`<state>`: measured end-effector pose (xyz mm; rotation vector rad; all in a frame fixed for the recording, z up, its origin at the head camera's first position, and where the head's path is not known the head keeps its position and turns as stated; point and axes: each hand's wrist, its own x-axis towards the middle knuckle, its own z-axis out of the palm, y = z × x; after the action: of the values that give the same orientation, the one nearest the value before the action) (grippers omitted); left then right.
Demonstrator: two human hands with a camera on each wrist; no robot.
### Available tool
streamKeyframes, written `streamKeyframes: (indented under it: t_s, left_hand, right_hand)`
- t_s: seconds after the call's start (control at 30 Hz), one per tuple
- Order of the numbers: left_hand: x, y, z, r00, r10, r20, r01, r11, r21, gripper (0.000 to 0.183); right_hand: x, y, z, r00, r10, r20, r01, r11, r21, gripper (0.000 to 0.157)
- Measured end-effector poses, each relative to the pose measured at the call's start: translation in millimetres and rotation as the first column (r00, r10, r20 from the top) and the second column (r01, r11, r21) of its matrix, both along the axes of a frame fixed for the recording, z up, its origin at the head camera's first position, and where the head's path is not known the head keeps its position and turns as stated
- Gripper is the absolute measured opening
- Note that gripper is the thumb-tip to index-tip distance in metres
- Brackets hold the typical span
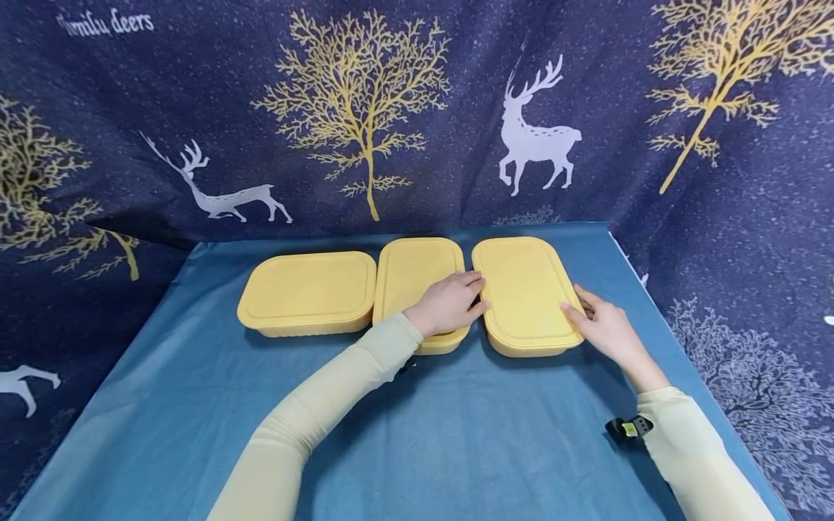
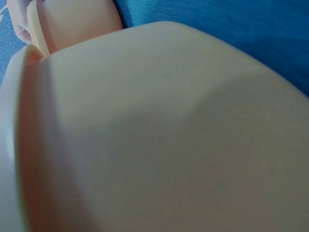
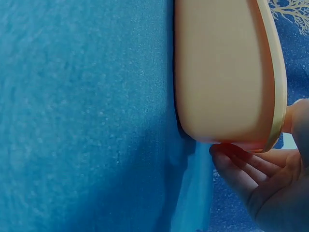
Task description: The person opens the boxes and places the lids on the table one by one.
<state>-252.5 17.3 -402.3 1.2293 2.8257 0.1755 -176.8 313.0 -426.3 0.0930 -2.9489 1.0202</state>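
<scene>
A yellow lidded food container (image 1: 526, 293) lies at the right of the row, between my two hands. My left hand (image 1: 451, 300) reaches over the middle container (image 1: 417, 271) and grips the right container's left rim with fingertips and thumb. At its right edge my right hand (image 1: 602, 325) holds on, thumb on the lid's rim and fingers against the side. In the right wrist view, fingers (image 3: 239, 171) touch that container's end wall (image 3: 222, 72) below the lid. The middle container's wall (image 2: 159, 130) fills most of the left wrist view.
A third yellow container (image 1: 309, 289) lies sideways at the left, close against the middle one. Blue cloth (image 1: 482, 449) covers the table. Behind and beside it hangs a dark blue curtain (image 1: 443, 195) with deer and trees. Small black devices sit at both wrists.
</scene>
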Motion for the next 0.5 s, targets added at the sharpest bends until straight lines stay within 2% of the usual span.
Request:
streamKeyframes:
  t_s: [0.27,0.5]
  left_hand:
    - [9.0,0.7,-2.2,0.996,-0.03,-0.08,0.029,0.999,-0.016,0.056]
    - [19.0,3.2,-2.3,0.991,-0.062,-0.122,0.061,0.998,-0.008,0.05]
  right_hand:
    - [-9.1,6.6,-0.8,0.998,-0.052,0.035,0.052,0.998,-0.019,0.072]
    - [-16.2,14.2,-1.4,0.995,-0.102,-0.003,0.102,0.995,0.005,0.067]
